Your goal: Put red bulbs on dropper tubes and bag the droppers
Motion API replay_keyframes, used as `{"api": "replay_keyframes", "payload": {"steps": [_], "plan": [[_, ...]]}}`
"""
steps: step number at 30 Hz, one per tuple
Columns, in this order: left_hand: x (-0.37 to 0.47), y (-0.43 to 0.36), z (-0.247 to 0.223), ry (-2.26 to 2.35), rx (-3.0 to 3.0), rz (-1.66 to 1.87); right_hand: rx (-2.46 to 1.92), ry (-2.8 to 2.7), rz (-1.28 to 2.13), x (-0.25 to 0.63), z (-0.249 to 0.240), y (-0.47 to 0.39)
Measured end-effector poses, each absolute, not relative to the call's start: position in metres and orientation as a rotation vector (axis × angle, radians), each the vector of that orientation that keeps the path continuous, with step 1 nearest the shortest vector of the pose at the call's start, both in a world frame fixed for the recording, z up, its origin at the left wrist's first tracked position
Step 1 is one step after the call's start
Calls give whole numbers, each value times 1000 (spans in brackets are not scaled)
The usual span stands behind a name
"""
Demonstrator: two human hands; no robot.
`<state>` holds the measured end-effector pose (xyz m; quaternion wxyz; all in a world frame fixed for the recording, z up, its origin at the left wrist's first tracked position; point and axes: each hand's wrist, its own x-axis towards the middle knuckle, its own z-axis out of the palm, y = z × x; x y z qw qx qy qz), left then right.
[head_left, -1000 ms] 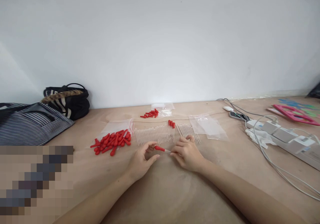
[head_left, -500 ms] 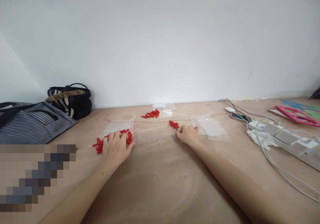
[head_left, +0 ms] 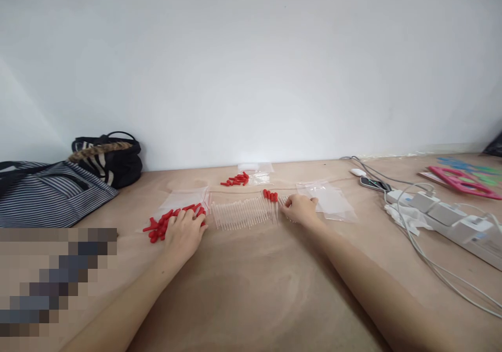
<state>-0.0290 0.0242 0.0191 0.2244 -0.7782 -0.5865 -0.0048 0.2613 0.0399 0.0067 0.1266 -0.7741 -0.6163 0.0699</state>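
Note:
My left hand [head_left: 185,235] rests on a pile of red rubber bulbs [head_left: 159,228], its curled fingers among them; what the fingertips hold is hidden. In the middle lies a row of thin clear tubes [head_left: 239,213], side by side. At its right end, several tubes carry red bulbs [head_left: 270,195] on their far ends. My right hand [head_left: 301,208] is just right of these, thumb and fingers closed down on more loose clear tubes [head_left: 285,201]. Farther back is a smaller group of red bulbs [head_left: 236,179] beside some clear tubes [head_left: 262,178].
Clear plastic bags lie behind the left pile [head_left: 182,197], at the back [head_left: 254,167] and right of my right hand [head_left: 335,203]. A power strip [head_left: 463,234] with chargers and cables is at right, near a pink frame [head_left: 465,180]. Striped [head_left: 58,192] and black [head_left: 125,163] bags sit at left.
My left hand has drawn slightly back and its fingers have come closer together, uncovering more red bulbs. My right hand has shifted slightly right, away from the tubes with bulbs.

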Motion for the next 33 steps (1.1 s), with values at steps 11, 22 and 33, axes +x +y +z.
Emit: {"api": "replay_keyframes", "payload": {"steps": [11,22,33], "plan": [[-12,16,8,-1126,-2684,-583,-2297,-1845,94,243,8,41],[19,-14,5,-995,-3283,-720,-2320,-1944,13,233,7,40],[40,-16,-12,-1617,-3027,-859,-2279,-1922,-211,241,7,36]]}}
